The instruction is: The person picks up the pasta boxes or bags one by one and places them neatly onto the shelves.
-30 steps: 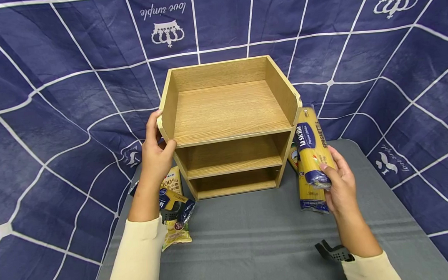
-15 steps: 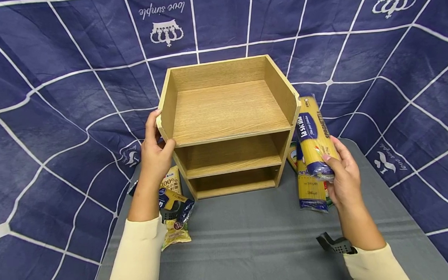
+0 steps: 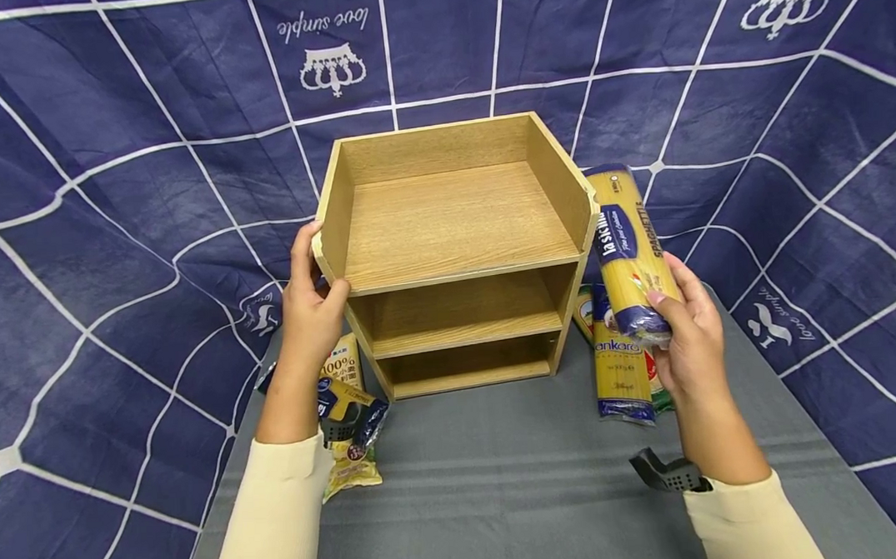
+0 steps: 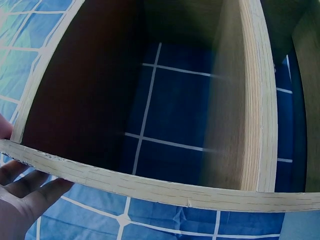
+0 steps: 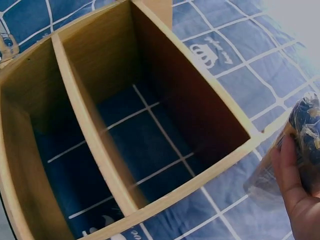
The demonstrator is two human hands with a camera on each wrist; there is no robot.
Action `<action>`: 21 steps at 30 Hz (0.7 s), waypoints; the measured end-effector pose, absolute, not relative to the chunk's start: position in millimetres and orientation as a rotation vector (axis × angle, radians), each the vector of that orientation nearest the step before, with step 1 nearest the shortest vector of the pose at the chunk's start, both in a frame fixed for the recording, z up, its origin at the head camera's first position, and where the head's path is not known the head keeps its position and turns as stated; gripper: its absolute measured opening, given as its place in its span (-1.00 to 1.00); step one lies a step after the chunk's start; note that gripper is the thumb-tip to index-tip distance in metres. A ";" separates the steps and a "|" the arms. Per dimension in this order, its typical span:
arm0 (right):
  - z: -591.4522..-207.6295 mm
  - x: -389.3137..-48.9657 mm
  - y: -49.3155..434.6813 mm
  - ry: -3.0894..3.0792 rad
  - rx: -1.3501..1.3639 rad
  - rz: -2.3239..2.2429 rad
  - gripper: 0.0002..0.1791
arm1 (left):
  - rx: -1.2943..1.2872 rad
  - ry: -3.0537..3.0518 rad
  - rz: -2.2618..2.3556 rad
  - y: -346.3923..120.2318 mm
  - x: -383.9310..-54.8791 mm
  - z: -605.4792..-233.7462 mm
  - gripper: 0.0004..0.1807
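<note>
A wooden shelf unit (image 3: 460, 220) with an open top tray and two lower compartments stands in the middle. My left hand (image 3: 314, 306) grips its left side panel, thumb at the front corner and fingers on the outer face; the left wrist view shows those fingers (image 4: 42, 192) beneath the panel edge. In my right hand (image 3: 691, 336) is a yellow-and-blue pack of spaghetti (image 3: 630, 255), held near its lower end, tilted, beside the shelf's upper right corner. The right wrist view shows the pack (image 5: 302, 135) at the right edge, partly cut off.
Right of the shelf lies another pasta pack (image 3: 623, 376), marked "ankara", with more packs partly hidden around it. Left, under my forearm, lie several pasta packs (image 3: 342, 367). A grey cloth (image 3: 502, 477) covers the table; blue checked fabric (image 3: 438, 46) hangs behind and at both sides.
My right hand has raised the spaghetti pack and shifted it slightly right, uncovering more of the pack lying below. My left hand stays on the shelf.
</note>
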State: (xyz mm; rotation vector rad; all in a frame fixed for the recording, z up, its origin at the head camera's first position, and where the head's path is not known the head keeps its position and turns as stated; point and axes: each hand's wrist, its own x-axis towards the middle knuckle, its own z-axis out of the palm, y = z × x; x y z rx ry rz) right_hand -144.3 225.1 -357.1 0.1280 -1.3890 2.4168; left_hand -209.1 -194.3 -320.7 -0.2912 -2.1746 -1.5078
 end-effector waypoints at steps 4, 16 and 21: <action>-352.0 -145.7 223.3 -1.374 0.157 2.408 -0.41 | -0.279 -2.176 -1.495 -195.1 -208.3 -322.4 -0.11; -335.9 -149.6 218.2 -1.336 0.216 2.374 -0.43 | -0.294 -2.163 -1.488 -195.0 -210.1 -323.7 -0.11; -328.5 -149.4 217.2 -1.273 0.248 2.395 -0.44 | -0.308 -2.153 -1.496 -193.7 -210.4 -322.6 -0.11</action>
